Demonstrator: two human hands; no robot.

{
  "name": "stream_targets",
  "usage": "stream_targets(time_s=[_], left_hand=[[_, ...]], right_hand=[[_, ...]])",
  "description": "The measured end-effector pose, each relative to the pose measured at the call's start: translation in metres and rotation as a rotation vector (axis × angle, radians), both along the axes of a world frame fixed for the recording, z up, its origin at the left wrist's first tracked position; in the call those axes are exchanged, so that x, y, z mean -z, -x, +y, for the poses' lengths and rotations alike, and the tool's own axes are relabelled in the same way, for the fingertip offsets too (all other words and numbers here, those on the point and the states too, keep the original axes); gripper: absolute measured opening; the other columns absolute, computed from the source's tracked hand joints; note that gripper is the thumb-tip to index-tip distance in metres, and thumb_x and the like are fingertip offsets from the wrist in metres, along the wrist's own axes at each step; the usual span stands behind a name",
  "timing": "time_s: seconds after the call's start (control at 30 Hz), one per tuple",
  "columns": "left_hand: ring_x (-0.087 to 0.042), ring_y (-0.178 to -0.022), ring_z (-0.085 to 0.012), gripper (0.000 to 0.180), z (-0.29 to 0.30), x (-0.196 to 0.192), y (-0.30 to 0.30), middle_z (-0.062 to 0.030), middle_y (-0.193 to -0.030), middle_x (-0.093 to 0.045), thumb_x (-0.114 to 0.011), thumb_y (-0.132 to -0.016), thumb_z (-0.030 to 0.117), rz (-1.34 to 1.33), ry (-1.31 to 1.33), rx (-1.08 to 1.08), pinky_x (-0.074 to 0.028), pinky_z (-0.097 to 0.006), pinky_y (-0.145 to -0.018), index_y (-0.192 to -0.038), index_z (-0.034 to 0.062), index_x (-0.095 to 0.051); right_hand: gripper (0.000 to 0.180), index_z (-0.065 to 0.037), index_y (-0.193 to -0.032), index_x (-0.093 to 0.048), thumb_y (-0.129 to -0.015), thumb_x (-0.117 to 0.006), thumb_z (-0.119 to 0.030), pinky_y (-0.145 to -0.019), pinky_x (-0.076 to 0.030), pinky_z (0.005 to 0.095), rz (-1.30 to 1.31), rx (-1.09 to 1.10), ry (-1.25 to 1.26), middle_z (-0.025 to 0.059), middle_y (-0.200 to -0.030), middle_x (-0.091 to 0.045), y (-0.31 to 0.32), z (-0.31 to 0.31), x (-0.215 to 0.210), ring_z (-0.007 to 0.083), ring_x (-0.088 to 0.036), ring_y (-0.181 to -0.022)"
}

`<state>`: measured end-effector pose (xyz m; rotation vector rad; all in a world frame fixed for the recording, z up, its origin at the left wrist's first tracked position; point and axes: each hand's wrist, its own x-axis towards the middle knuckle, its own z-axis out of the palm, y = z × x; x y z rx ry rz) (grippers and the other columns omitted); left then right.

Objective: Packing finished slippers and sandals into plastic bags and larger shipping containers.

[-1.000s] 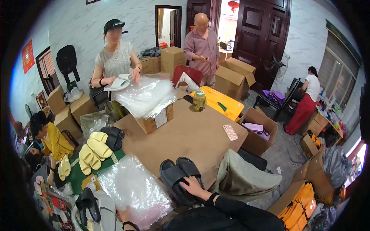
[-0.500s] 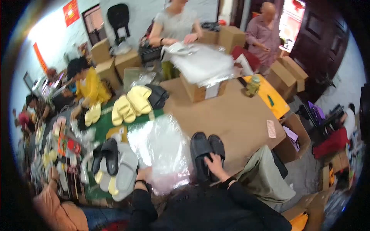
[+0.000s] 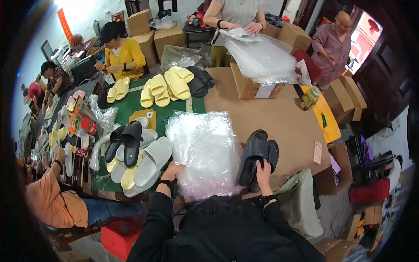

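Note:
My right hand (image 3: 263,174) holds a pair of black slippers (image 3: 253,150) at the near right of the table, with fingers against the smaller-looking right one. The pair stands tilted, side by side, next to a stack of clear plastic bags (image 3: 203,148). At the left edge of that stack rests my left hand (image 3: 173,170), its fingers reaching onto the plastic and nothing visibly gripped. Left of it lies a pile of grey slippers (image 3: 152,161), with a yellow slipper (image 3: 131,180) among them and black slippers (image 3: 132,142) on top.
Yellow slippers (image 3: 176,85) and more black slippers (image 3: 200,81) lie farther off on the green mat (image 3: 135,94). Across the table a person handles plastic bags (image 3: 262,56) over a cardboard box (image 3: 244,85). A jar (image 3: 309,98) and a phone (image 3: 317,152) are at the right.
The view has shifted, so the scene sits lower and farther right. My right hand has gone from lying over the black slippers to grasping them, and the pair is now tilted.

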<state>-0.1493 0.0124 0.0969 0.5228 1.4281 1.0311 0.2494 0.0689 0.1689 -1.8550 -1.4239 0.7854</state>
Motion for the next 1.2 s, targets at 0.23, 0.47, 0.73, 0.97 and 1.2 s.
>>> stream_targets(time_s=[0.23, 0.47, 0.73, 0.97, 1.2], left_hand=[[-0.059, -0.076, -0.0229, 0.025, 0.037, -0.009, -0.038, -0.0095, -0.083, -0.064, -0.058, -0.073, 0.006, 0.038, -0.107, 0.088, -0.046, -0.036, -0.071, -0.098, 0.0016, -0.060], [-0.059, -0.079, -0.0282, 0.030, 0.055, -0.029, -0.021, -0.0132, -0.085, -0.062, -0.052, -0.077, 0.027, 1.145, -0.375, 1.397, -0.043, -0.044, -0.075, -0.098, 0.0086, -0.060], [-0.031, -0.123, -0.0394, 0.068, 0.033, 0.060, 0.046, -0.0144, -0.138, -0.031, -0.065, -0.076, 0.035, 1.008, -0.283, 0.917, -0.026, -0.044, -0.102, -0.131, 0.0059, -0.037], [-0.037, -0.119, -0.0359, 0.055, 0.037, -0.023, -0.042, -0.0151, -0.129, -0.040, -0.057, -0.082, 0.028, 1.180, 0.014, 0.544, -0.030, -0.042, -0.099, -0.129, 0.0066, -0.039], [-0.042, -0.114, -0.0340, 0.051, 0.003, -0.088, -0.085, -0.0180, -0.127, -0.042, -0.056, -0.082, 0.033, 1.426, -0.504, 0.758, -0.037, -0.045, -0.092, -0.124, 0.0064, -0.045]], right_hand=[[0.048, 0.008, -0.109, -0.052, -0.085, -0.053, -0.034, -0.089, -0.034, 0.0433, -0.134, 0.136, -0.189, 0.0278, -0.106, -0.050, -0.014, -0.006, 0.001, 0.0398, -0.043, -0.103], [0.034, 0.000, -0.084, -0.057, -0.078, -0.058, -0.033, -0.072, -0.040, 0.0460, -0.193, 0.109, -0.261, 0.0225, -0.082, -0.056, -0.028, -0.015, 0.004, 0.0397, -0.050, -0.082], [0.046, 0.001, -0.108, -0.054, -0.084, -0.053, -0.039, -0.075, -0.040, 0.0406, -0.143, 0.059, -0.235, 0.0193, -0.088, -0.053, -0.019, -0.032, -0.006, 0.0341, -0.047, -0.088], [0.048, 0.000, -0.109, -0.055, -0.083, -0.052, -0.041, -0.074, -0.040, 0.0403, -0.085, 0.017, -0.202, 0.0179, -0.085, -0.053, -0.026, -0.036, 0.001, 0.0326, -0.047, -0.087], [0.049, 0.000, -0.110, -0.055, -0.083, -0.053, -0.041, -0.074, -0.040, 0.0403, -0.092, -0.075, -0.174, 0.0163, -0.085, -0.053, -0.008, -0.029, -0.001, 0.0320, -0.047, -0.087]])
